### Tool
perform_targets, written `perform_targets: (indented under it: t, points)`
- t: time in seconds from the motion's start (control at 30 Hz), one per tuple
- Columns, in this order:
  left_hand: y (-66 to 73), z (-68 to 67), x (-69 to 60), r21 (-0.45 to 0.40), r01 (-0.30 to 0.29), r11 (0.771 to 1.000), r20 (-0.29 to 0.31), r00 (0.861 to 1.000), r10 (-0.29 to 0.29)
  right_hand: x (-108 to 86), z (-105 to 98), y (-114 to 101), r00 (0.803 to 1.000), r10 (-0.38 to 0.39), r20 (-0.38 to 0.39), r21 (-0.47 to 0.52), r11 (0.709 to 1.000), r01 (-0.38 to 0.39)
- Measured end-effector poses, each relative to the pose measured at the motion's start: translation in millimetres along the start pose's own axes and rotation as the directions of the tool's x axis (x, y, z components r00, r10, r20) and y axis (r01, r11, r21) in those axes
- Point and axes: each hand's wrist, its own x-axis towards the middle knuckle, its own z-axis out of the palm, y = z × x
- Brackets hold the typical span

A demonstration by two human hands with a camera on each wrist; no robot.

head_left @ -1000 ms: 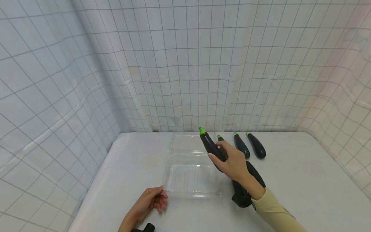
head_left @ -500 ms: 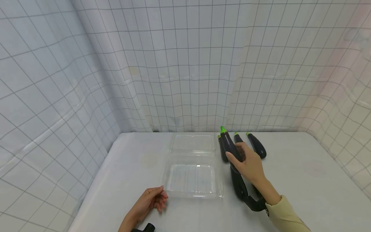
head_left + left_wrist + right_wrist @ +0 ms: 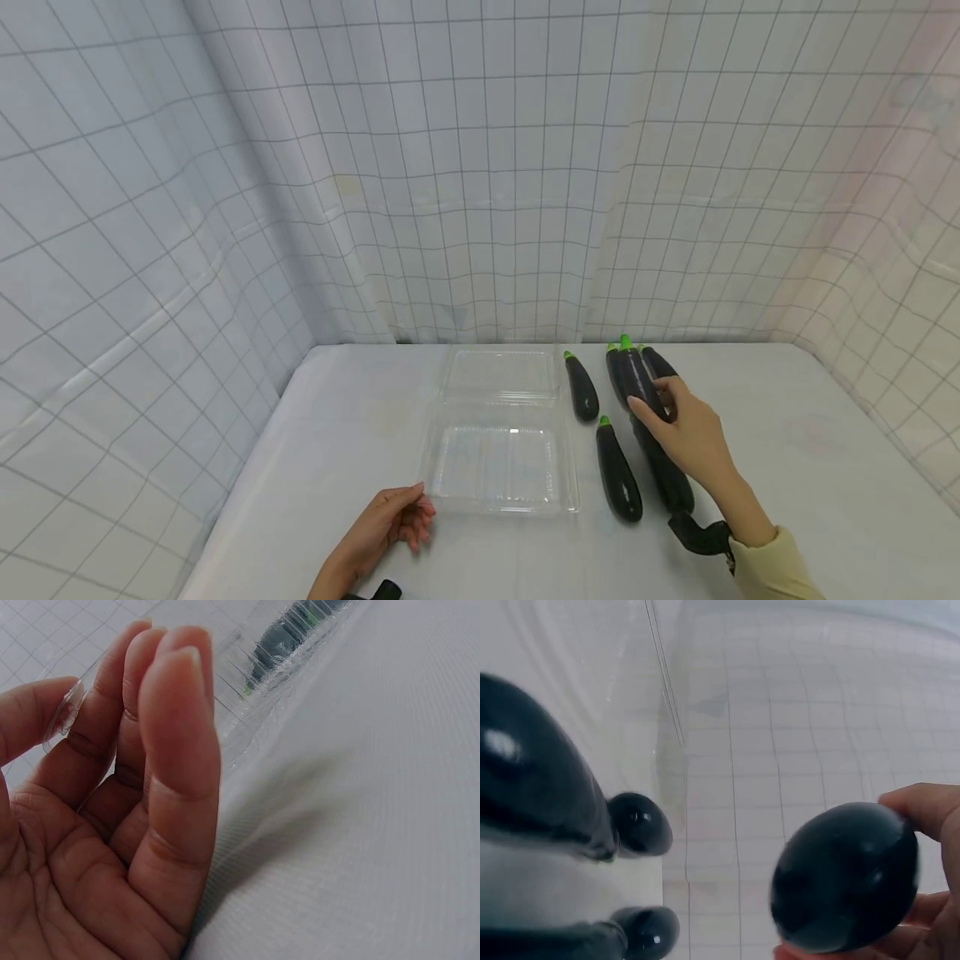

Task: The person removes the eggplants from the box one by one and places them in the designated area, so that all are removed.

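Observation:
My right hand (image 3: 692,429) grips a dark eggplant (image 3: 636,375) with a bright green stem, held above others on the right of the table. Its rounded end (image 3: 846,877) shows between thumb and fingers in the right wrist view. My left hand (image 3: 386,527) is at the near left corner of a clear plastic clamshell container (image 3: 517,468). In the left wrist view the thumb and a finger pinch the container's corner (image 3: 67,714). The container lies with its lid (image 3: 501,369) folded back, and nothing shows inside it.
Several eggplants lie right of the container: one at its back right (image 3: 582,388), one nearer the front (image 3: 619,473), one beside that (image 3: 664,468) and others partly hidden behind the held one. A white gridded curtain (image 3: 487,208) surrounds the white table (image 3: 360,417).
My right hand has carried the eggplant rightward, from above the container's right side to over the other eggplants. The left hand and the container have stayed in place.

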Motion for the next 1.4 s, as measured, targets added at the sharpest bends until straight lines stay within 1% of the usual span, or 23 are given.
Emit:
perform_targets:
  t: [0.13,0.27,0.67,1.0,1.4]
  points:
    - [0.1,0.2,0.1,-0.002,0.0,1.0,-0.003,1.0,0.0,-3.6,-11,6,0.995,0.07,0.074,-0.048,0.997,-0.067]
    - [0.3,0.3,0.2,-0.003,-0.001,1.0,-0.004,1.0,0.001,-7.5,-16,15,0.987,0.108,0.116,-0.099,0.99,-0.097]
    - [-1.2,-0.8,0.3,-0.006,0.008,1.0,-0.007,1.0,-0.008,-16.0,-21,39,0.972,0.165,0.167,-0.159,0.978,-0.138]
    - [0.0,-0.8,0.4,-0.003,0.002,1.0,-0.003,1.0,-0.002,-19.3,-25,50,0.944,0.235,0.232,-0.172,0.965,-0.198]
    - [-0.3,-0.8,-0.4,-0.003,0.003,1.0,-0.002,1.0,-0.003,-24.8,-21,65,0.907,0.304,0.291,-0.211,0.945,-0.249]
